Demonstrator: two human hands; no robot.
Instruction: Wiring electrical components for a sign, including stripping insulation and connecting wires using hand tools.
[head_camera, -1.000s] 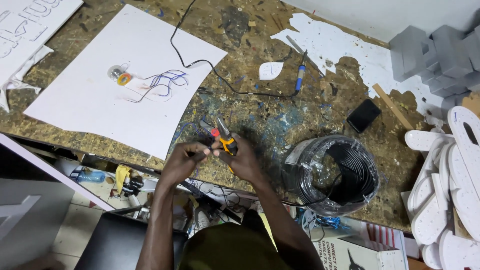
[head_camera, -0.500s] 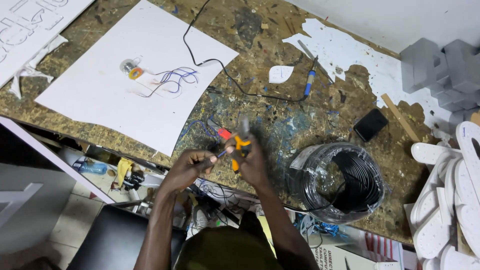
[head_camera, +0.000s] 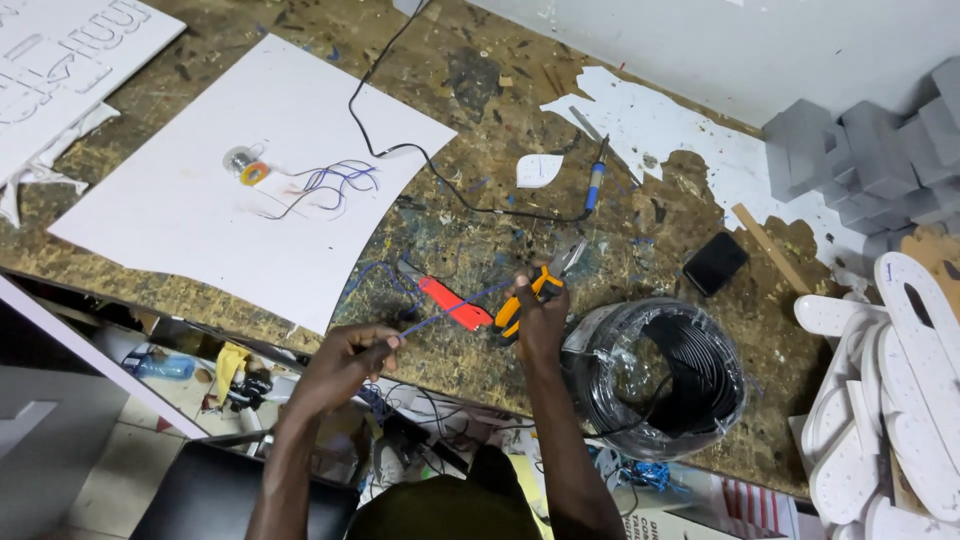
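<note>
Bare worktop lies open at upper centre. A white sheet fills the left, a black wire coil blocks lower right, and a soldering iron lies between.

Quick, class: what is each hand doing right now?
Left hand: closed, pinching a thin blue wire.
Right hand: closed around orange-and-black-handled pliers.

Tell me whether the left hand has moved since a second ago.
Yes. The left hand has pulled away from the right hand, left and toward the bench edge, stretching a blue wire away from the black cable coil.
</note>
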